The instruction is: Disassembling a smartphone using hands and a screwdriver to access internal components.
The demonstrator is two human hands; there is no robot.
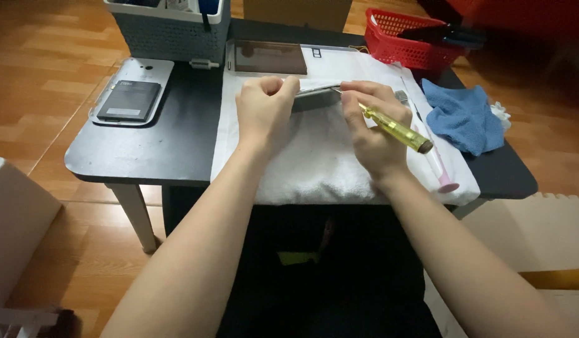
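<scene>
My left hand [263, 109] grips the left end of a thin grey flat device [314, 97], holding it on edge above the white towel [314, 166]. In my right hand [372, 128] is a small screwdriver with a clear yellow handle [396, 128]; its tip points at the device's right end, where my fingers also touch it. The part of the device under my left fingers is hidden.
On the dark table [170, 144] lie a white back cover with a black battery [128, 100] at left, a dark-screened panel [269, 57] behind the towel, a grey basket [170, 31], a red basket [409, 39], a blue cloth [463, 117] and a pink-ended tool [441, 172].
</scene>
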